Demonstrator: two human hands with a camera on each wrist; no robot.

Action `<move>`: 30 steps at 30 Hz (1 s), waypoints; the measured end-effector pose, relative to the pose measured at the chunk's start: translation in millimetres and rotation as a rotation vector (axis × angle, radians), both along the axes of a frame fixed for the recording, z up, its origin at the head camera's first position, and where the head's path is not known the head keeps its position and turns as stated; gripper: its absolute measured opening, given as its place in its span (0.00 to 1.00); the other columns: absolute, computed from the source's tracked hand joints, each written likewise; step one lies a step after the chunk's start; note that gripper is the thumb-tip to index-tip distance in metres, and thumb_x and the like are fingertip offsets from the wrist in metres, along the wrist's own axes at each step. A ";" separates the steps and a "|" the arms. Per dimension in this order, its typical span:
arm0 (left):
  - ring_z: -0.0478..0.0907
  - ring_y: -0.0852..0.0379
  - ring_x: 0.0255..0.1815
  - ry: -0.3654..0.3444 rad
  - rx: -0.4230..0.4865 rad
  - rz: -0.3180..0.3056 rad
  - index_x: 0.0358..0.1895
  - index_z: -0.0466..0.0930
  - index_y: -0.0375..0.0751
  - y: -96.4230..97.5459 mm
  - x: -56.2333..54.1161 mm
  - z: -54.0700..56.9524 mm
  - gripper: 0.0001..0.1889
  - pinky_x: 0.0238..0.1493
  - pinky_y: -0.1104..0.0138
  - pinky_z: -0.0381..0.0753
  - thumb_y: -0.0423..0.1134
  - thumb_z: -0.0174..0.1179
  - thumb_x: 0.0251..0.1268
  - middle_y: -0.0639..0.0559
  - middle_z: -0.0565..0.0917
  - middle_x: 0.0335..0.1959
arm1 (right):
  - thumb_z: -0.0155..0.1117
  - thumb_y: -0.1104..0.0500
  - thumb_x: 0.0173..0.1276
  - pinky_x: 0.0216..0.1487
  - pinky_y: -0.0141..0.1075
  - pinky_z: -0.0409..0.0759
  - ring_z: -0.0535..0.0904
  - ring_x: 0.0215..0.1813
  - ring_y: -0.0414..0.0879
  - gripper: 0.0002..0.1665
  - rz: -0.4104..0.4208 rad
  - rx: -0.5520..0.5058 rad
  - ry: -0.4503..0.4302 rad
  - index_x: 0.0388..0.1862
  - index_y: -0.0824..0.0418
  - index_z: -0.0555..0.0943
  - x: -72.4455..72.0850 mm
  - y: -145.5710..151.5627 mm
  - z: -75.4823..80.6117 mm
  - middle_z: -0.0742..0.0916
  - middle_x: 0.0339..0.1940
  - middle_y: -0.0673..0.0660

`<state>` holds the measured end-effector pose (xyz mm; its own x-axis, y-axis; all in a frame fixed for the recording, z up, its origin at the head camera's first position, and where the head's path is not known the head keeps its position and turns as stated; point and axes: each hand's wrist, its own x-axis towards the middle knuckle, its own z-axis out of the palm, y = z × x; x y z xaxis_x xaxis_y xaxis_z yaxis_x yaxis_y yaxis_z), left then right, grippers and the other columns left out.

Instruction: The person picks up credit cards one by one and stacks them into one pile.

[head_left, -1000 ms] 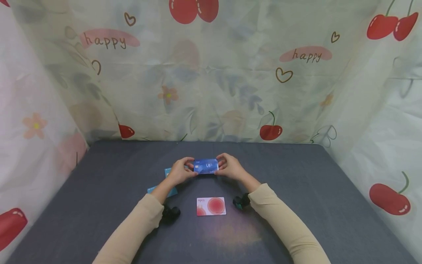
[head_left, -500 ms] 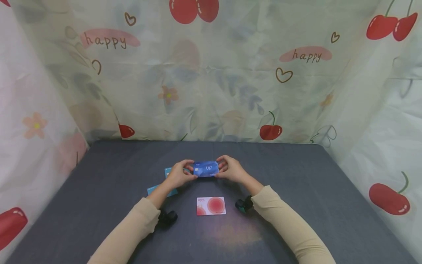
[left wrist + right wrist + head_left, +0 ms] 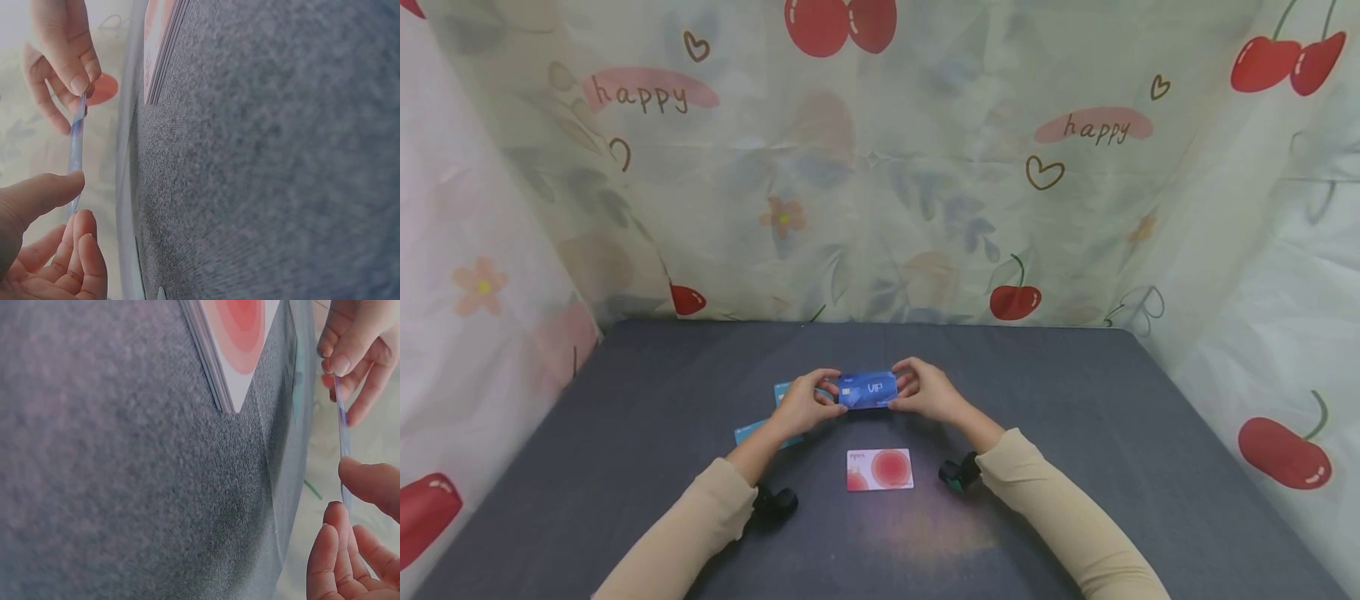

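A blue card (image 3: 868,390) marked VIP is held up between both hands, its printed face toward the head camera. My left hand (image 3: 806,403) pinches its left end between thumb and fingers; my right hand (image 3: 929,390) pinches the right end the same way. Both wrist views show the card edge-on, a thin strip (image 3: 76,147) raised above the table. Nearer the front lies a stack of cards (image 3: 880,469), the top one white with pink-red circles; its layered edges (image 3: 209,359) show in the right wrist view.
Two light-blue cards lie by the left forearm: a front one (image 3: 748,431), partly covered by the arm, and a back one (image 3: 781,390), partly behind the left hand. The dark grey table (image 3: 1075,400) ends at a patterned curtain (image 3: 880,208), with curtains on both sides.
Both hands have lowered the blue card slightly, bringing it a little nearer the front. The forearms have spread somewhat apart. The card stack and light-blue cards have stayed in place.
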<state>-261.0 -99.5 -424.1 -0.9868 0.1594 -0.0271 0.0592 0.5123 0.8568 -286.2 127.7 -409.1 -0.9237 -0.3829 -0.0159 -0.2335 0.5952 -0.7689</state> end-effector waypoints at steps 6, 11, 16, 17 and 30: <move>0.80 0.58 0.32 -0.001 0.016 -0.007 0.60 0.70 0.33 -0.6 2.6 -1.4 0.29 0.32 0.68 0.79 0.30 0.67 0.51 0.40 0.81 0.41 | 0.72 0.63 0.52 0.40 0.36 0.81 0.83 0.38 0.45 0.30 0.021 -0.031 -0.004 0.54 0.65 0.72 3.8 2.7 -1.1 0.82 0.39 0.60; 0.80 0.58 0.32 0.018 0.022 -0.019 0.60 0.70 0.32 -1.3 5.4 -3.4 0.29 0.33 0.68 0.79 0.29 0.66 0.51 0.40 0.81 0.40 | 0.72 0.61 0.52 0.37 0.34 0.81 0.82 0.35 0.41 0.29 0.065 -0.081 0.021 0.52 0.65 0.73 10.5 6.4 1.0 0.82 0.37 0.58; 0.80 0.59 0.32 0.022 0.021 -0.024 0.59 0.70 0.32 -1.8 9.5 -3.0 0.29 0.33 0.68 0.79 0.29 0.66 0.51 0.41 0.81 0.40 | 0.72 0.64 0.52 0.39 0.35 0.81 0.83 0.38 0.45 0.30 0.039 -0.064 -0.008 0.54 0.66 0.72 12.1 5.7 -0.8 0.82 0.40 0.62; 0.80 0.59 0.32 0.022 0.021 -0.025 0.59 0.70 0.32 -2.0 10.4 -2.8 0.29 0.32 0.68 0.79 0.29 0.67 0.51 0.41 0.81 0.40 | 0.72 0.64 0.52 0.39 0.35 0.81 0.83 0.38 0.46 0.30 0.038 -0.058 -0.006 0.54 0.67 0.72 12.2 5.6 -1.5 0.82 0.40 0.63; 0.78 0.59 0.30 0.012 0.023 -0.040 0.59 0.71 0.32 -3.2 20.1 -1.7 0.29 0.30 0.71 0.77 0.28 0.67 0.50 0.41 0.80 0.39 | 0.71 0.64 0.52 0.40 0.35 0.81 0.82 0.38 0.45 0.30 0.056 -0.065 -0.014 0.55 0.67 0.71 19.8 6.8 -2.1 0.82 0.41 0.63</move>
